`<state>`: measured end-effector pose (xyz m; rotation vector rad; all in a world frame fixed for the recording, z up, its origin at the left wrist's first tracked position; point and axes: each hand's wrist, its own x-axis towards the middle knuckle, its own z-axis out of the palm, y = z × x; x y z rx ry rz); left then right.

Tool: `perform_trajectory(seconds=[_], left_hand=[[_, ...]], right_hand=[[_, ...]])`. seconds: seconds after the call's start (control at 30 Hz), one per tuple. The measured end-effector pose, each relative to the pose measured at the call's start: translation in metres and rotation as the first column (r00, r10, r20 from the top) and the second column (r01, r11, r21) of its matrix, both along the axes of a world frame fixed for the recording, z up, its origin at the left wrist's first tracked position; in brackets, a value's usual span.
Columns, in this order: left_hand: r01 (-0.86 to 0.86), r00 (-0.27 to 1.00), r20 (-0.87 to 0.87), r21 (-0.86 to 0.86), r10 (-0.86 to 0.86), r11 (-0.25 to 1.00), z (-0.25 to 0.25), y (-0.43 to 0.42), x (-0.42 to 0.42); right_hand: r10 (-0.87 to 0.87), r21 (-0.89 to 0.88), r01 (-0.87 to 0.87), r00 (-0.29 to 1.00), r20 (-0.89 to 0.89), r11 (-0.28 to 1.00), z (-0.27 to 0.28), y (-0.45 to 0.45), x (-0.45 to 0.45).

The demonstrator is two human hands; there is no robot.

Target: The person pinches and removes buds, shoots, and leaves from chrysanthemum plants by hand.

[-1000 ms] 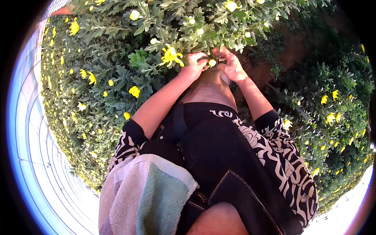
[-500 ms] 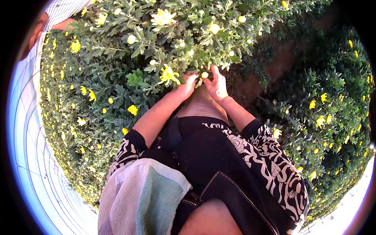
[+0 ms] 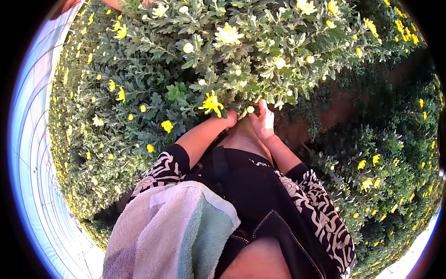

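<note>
At the lower edge of a leafy chrysanthemum plant (image 3: 260,69), both hands are among the foliage. My left hand (image 3: 231,119) appears curled beside an open yellow flower (image 3: 212,103), with leaves covering its fingertips; whatever it grips is hidden. Opposite it, my right hand (image 3: 264,123) has its thumb apart from an upward-pointing finger. A pale yellow bud (image 3: 250,109) sits between the two hands, close to the right thumb. I cannot see the right hand firmly holding anything.
More chrysanthemum plants (image 3: 134,111) with yellow blooms spread to the left and right. A strip of bare soil (image 3: 332,111) runs at right. A towel (image 3: 162,228) hangs over my front. Another person's arm (image 3: 116,4) shows at the upper left.
The view has shifted, so plants and hands appear lower in the picture. Both hands remain around the same bud; less of the left hand shows beneath the leaves.
</note>
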<state>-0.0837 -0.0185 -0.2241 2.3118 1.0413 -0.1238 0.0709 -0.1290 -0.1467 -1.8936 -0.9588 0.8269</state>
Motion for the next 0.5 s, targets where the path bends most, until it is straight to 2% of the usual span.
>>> perform_trajectory(seconds=[0.07, 0.13, 0.17, 0.2, 0.27, 0.3, 0.33, 0.37, 0.4, 0.47, 0.5], left_hand=[[-0.014, 1.000, 0.004, -0.061, 0.015, 0.998, 0.004, 0.002, -0.002], [-0.030, 0.998, -0.056, -0.133, 0.023, 0.991, 0.009, -0.003, -0.008], [-0.052, 0.993, -0.116, -0.178, 0.032, 0.983, 0.012, -0.009, -0.011], [-0.088, 0.978, -0.204, -0.238, 0.039, 0.967, 0.018, -0.018, -0.017], [-0.161, 0.933, -0.359, -0.357, 0.023, 0.920, 0.031, -0.034, -0.019], [-0.179, 0.923, -0.385, -0.405, 0.011, 0.897, 0.046, -0.040, -0.018], [0.018, 0.952, -0.275, -0.378, -0.131, 0.926, 0.086, -0.034, -0.009], [-0.116, 0.964, -0.267, -0.442, -0.007, 0.890, 0.098, -0.039, -0.010], [-0.128, 0.976, -0.216, -0.517, 0.016, 0.846, 0.123, -0.039, -0.013], [-0.282, 0.897, -0.439, -0.489, 0.047, 0.825, 0.143, -0.047, -0.023], [-0.310, 0.895, -0.441, -0.497, 0.072, 0.810, 0.130, -0.054, -0.039]], right_hand=[[-0.091, -0.047, 0.088, 0.993, -0.076, 0.995, 0.008, 0.003, 0.005], [-0.068, 0.008, 0.068, 0.996, -0.057, 0.998, -0.001, 0.003, 0.016], [-0.005, -0.068, 0.000, 0.997, -0.074, 0.998, -0.005, 0.003, 0.022], [0.094, -0.150, -0.102, 0.994, -0.061, 0.983, 0.014, 0.003, 0.029], [0.210, -0.127, -0.206, 0.978, 0.013, 0.970, 0.005, -0.003, 0.035], [0.212, -0.081, -0.209, 0.977, 0.030, 0.975, -0.001, -0.010, 0.035], [0.250, -0.118, -0.247, 0.968, 0.007, 0.962, 0.018, -0.008, 0.037], [0.270, -0.192, -0.260, 0.962, 0.029, 0.946, 0.032, -0.013, 0.036], [0.287, -0.258, -0.263, 0.956, 0.061, 0.930, 0.038, -0.017, 0.037], [0.482, -0.461, -0.361, 0.859, 0.174, 0.810, 0.035, -0.031, 0.042], [0.605, -0.556, -0.442, 0.783, 0.145, 0.704, 0.038, -0.035, 0.044]])
